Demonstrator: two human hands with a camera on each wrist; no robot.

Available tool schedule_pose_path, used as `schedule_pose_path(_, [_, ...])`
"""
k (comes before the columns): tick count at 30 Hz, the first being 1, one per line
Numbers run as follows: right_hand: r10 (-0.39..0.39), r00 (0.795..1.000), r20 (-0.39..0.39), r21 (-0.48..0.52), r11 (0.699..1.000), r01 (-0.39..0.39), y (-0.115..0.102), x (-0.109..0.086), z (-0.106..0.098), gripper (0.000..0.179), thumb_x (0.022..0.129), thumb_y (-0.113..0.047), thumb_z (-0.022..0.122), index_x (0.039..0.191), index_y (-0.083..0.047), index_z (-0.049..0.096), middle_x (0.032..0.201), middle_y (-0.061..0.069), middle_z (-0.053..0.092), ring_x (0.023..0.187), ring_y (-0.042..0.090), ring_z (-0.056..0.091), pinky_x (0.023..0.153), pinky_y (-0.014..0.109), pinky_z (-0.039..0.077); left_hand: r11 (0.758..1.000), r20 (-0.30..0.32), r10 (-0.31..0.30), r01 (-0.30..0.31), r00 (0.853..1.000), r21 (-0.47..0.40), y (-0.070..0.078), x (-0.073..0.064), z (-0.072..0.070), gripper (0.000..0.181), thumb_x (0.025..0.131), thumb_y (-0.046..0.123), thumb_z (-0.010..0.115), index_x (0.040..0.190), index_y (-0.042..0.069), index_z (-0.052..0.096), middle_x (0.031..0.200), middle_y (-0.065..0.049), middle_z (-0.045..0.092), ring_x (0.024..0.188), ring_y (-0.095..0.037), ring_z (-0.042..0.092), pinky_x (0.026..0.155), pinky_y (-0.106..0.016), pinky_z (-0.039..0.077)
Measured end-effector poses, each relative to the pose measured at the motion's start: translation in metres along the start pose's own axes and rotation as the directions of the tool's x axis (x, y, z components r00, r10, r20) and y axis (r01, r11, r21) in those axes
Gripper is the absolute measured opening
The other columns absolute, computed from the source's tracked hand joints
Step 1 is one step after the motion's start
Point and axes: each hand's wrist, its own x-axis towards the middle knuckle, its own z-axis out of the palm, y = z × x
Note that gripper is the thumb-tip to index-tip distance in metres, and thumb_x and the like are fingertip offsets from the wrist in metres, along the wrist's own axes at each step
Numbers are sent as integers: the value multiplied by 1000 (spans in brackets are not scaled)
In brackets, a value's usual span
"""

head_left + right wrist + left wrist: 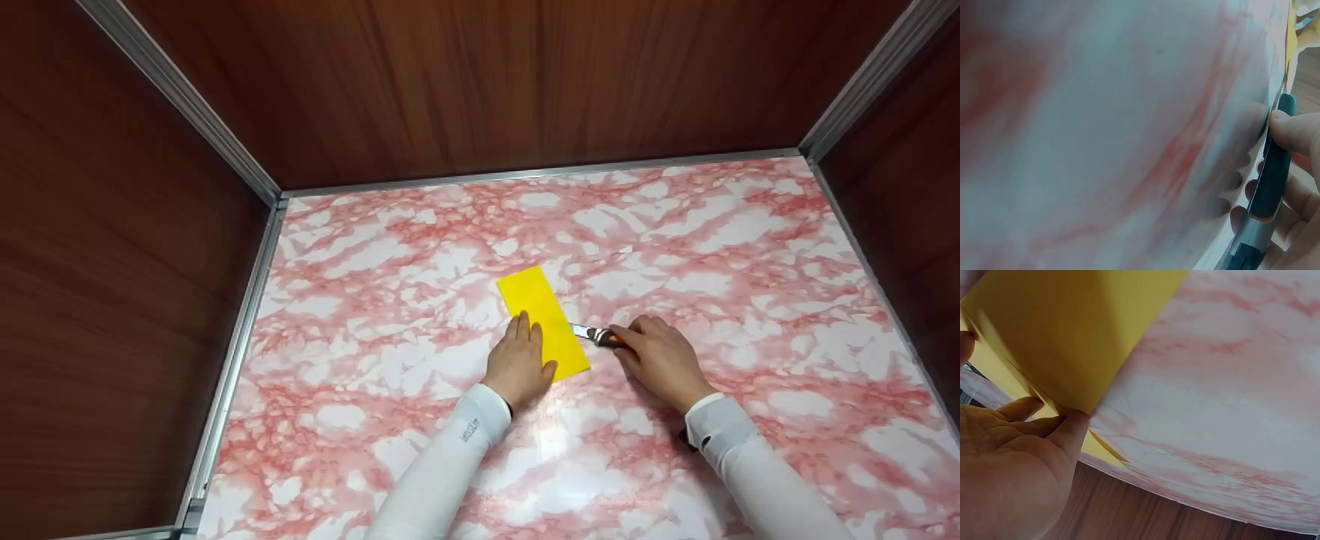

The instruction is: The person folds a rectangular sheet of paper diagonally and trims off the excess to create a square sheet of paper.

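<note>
A yellow sheet of paper (pixel 534 289) lies slantwise on the marbled tabletop. It looks folded, for the left wrist view shows an upper layer (pixel 1055 332) over a lower one. My left hand (pixel 517 367) rests on its near left part, fingers spread and mostly straight, the thumb by the lower edge. To the right, my right hand (pixel 664 360) grips a utility knife (pixel 613 339) by its dark handle with orange parts. Its blade (pixel 580 331) points left and reaches the paper's right edge; whether the tip sits between the layers cannot be told.
The red-and-white marbled tabletop (pixel 675 225) spreads around both hands. Dark wood panels (pixel 465 90) rise at the back and both sides, meeting the table along metal edging (pixel 420 182).
</note>
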Motion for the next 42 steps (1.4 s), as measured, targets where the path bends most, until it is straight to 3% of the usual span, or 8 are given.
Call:
schedule_pose_path(19, [-24,1000,-7,-5,1000,24,-11,16,5,40,93,-19,76,132,-9,70,98,5,58,92,29,55,81,46,47,1000,-36,12,-13,999,-28,0,-1,-1,66,99,46,61,144,1,45,160,-28,31,149,-37,31,118,-38,32])
schedule_pose_path(30, [27,1000,-14,-18,999,-27,-2,16,2,42,93,-20,77,133,-8,69,100,7,59,91,30,55,79,47,47,1000,-61,14,-15,998,-19,-1,1,1,65,99,46,62,143,1,47,159,-27,34,148,-36,33,118,-38,31])
schedule_pose_path(35, [35,999,-40,-13,999,-36,4,13,1,41,92,-19,77,131,-9,71,98,7,59,87,30,53,77,46,46,1000,-35,6,-6,999,1,0,1,1,76,100,48,58,153,-3,38,161,-24,32,150,-34,30,120,-36,27])
schedule_pose_path(42, [28,999,-40,-13,1000,-29,4,12,1,41,92,-20,77,131,-8,70,98,8,58,87,31,54,76,47,46,998,48,-4,1,999,67,0,0,0,81,104,53,49,160,-2,28,166,-20,23,154,-31,22,123,-35,19])
